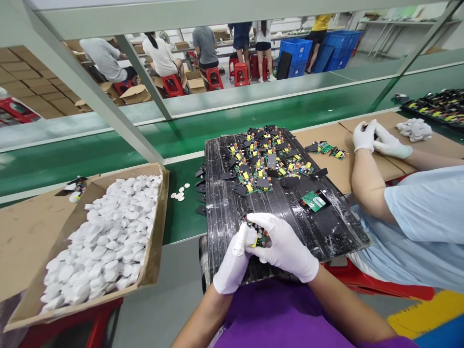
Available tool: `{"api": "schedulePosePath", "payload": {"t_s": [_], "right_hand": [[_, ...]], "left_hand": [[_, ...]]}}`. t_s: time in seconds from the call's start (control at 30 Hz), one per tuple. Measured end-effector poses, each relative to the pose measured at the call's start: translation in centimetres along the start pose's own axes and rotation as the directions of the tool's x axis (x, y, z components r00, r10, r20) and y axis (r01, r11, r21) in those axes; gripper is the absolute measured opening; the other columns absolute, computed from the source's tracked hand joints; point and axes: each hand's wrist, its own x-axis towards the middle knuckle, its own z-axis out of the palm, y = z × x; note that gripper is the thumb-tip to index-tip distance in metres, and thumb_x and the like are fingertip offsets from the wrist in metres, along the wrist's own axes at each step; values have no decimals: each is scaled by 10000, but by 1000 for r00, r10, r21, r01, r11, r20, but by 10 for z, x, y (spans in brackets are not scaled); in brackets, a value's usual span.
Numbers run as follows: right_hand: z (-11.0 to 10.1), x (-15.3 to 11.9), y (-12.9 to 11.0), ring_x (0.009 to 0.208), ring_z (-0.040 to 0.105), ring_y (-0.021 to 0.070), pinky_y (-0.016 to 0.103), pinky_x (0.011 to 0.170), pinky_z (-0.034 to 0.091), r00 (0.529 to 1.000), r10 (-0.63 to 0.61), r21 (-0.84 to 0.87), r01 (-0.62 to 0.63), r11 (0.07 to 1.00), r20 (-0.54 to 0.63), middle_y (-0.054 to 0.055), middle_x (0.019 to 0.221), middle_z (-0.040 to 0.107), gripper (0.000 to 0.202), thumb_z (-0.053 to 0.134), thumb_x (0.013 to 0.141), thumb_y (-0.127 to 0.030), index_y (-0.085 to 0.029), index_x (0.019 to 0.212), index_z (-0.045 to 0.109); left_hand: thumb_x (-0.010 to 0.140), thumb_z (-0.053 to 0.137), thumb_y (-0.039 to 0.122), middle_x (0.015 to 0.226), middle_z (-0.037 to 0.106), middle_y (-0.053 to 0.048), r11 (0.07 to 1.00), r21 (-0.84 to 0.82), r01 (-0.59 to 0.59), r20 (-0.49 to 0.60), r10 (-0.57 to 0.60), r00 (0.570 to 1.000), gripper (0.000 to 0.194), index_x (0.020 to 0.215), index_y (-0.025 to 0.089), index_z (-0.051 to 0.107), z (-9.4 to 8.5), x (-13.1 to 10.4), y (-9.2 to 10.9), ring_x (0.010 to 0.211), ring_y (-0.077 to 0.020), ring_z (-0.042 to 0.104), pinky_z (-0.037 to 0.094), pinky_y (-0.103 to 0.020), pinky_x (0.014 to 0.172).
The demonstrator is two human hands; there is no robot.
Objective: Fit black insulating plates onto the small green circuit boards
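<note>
My left hand (231, 265) and my right hand (284, 245), both in white gloves, hold a small circuit board (261, 237) between them over the near edge of a black board. Yellow and dark components show between my fingers; the rest is covered. By the left fingertips is a small white piece, its kind unclear against the glove. Beyond my hands, several circuit boards (253, 162) with black plates lie heaped on the black board (217, 193). A single circuit board (314, 201) rests green side up to the right.
A cardboard box (164, 193) of white pieces (108, 232) stands at left, with several white discs (180, 193) beside it. At right, a co-worker's gloved hands (377, 137) hold something dark over cardboard. A metal frame post (97, 96) crosses the far left.
</note>
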Motion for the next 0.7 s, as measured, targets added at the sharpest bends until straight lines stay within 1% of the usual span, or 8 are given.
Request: {"api": "schedulePosePath", "payload": {"t_s": [0.1,0.2,0.3,0.37,0.43,0.53,0.6,0.7], "right_hand": [[1,0,0,1151,659,299,462,949,565,999,-48,-51,47,998,-18,146,1242,679,589,768,793,-267,-205,1332,538],[0,3,-1,1133,670,283,442,948,570,999,-40,-31,40,999,0,126,1229,691,592,758,768,-208,-217,1324,554],[-1,6,-3,1136,669,261,418,963,567,999,-34,27,33,999,11,109,1217,698,597,732,740,-131,-224,1306,569],[-1,8,-4,1137,671,249,408,973,564,1000,-27,65,26,998,12,98,1210,703,588,715,733,-103,-228,1291,579],[-2,10,-5,1135,673,238,398,989,557,1000,-1,103,0,995,10,88,1208,705,576,721,734,-109,-233,1279,584],[-5,11,-5,1144,669,230,390,1011,543,999,46,137,-47,989,15,84,1223,700,565,737,735,-127,-231,1270,587],[-6,11,-5,1141,668,228,385,1006,543,999,47,140,-49,989,17,88,1221,699,556,724,736,-112,-221,1264,589],[-6,10,-3,1132,667,228,388,1009,534,997,67,151,-72,986,38,93,1221,696,555,728,736,-115,-212,1264,589]], "left_hand": [[779,745,507,778,684,-15,994,87,-68,8,68,998,337,864,185,700,-1,1,-3,778,-187,614,510,-332,783],[787,738,494,814,689,-20,973,181,-144,-5,147,989,319,846,184,696,-1,1,-5,773,-182,587,484,-310,747],[802,723,492,904,698,-32,944,252,-213,-31,228,973,324,917,189,703,2,0,-5,839,-196,594,475,-314,788],[812,716,489,927,691,-34,931,278,-237,-44,259,965,335,968,193,703,2,-1,-5,874,-203,598,475,-318,820],[830,695,503,887,668,-27,938,265,-224,-26,239,971,335,961,194,696,1,-2,-4,844,-197,585,477,-314,808],[857,672,483,800,601,2,953,241,-185,23,185,982,283,887,202,659,1,-3,-3,729,-161,524,464,-280,701],[838,711,424,760,562,19,950,252,-184,16,186,982,233,842,203,636,3,-4,-1,679,-141,486,449,-252,639],[831,714,359,748,569,17,957,232,-172,-10,179,984,165,821,205,655,4,-5,0,671,-142,505,482,-237,652]]}}
